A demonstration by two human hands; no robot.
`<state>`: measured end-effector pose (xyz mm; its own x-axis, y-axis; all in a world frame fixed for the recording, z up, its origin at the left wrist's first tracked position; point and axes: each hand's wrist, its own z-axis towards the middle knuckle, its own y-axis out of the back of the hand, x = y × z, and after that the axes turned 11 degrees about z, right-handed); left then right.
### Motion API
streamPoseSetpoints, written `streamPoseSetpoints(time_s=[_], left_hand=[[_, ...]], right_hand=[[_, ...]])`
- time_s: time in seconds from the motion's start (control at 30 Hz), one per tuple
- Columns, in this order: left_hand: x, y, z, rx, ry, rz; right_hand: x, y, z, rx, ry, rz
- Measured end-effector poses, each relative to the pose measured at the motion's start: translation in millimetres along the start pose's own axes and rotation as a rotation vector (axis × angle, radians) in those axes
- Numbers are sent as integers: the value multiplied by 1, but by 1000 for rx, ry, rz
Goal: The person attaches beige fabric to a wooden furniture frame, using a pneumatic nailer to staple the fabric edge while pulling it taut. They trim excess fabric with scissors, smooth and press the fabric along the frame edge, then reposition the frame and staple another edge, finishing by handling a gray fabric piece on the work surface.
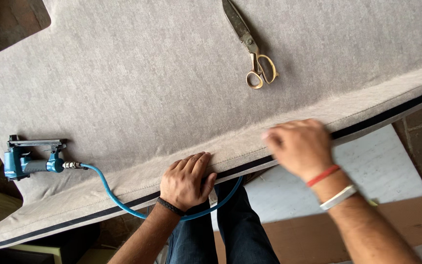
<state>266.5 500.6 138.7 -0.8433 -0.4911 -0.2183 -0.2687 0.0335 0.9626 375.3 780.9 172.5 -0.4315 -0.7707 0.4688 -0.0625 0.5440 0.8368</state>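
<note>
My left hand (185,180) lay flat, palm down and fingers together, pressing the near edge of the grey fabric (137,93), gripping nothing. My right hand (299,146) sat further right on the same edge, blurred, fingers curled over the fabric; couldn't tell whether it pinched the cloth or just rested on it. The fabric covered a wide padded panel, with a dark strip (382,115) running along its near edge. The blue stapler (28,159) lay on the fabric at far left, well apart from both hands. Its blue hose (108,193) looped off the near edge and passed under my left wrist. Brass-handled scissors (252,49) lay on the fabric at the far side, blades pointing away. Red and white bands (330,186) were on my right wrist, a black one (170,206) on the left.
</note>
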Motion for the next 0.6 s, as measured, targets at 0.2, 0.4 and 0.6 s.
streamPoseSetpoints(time_s=[0.2,0.4,0.6], left_hand=[[1,-2,0,33,5,20],[3,7,-2,-138,-47,-147],[0,12,-4,-155,25,-250]], right_hand=[[8,-9,1,-10,-59,-235],[99,-67,9,113,-13,-69],[113,-82,2,-254,166,193]])
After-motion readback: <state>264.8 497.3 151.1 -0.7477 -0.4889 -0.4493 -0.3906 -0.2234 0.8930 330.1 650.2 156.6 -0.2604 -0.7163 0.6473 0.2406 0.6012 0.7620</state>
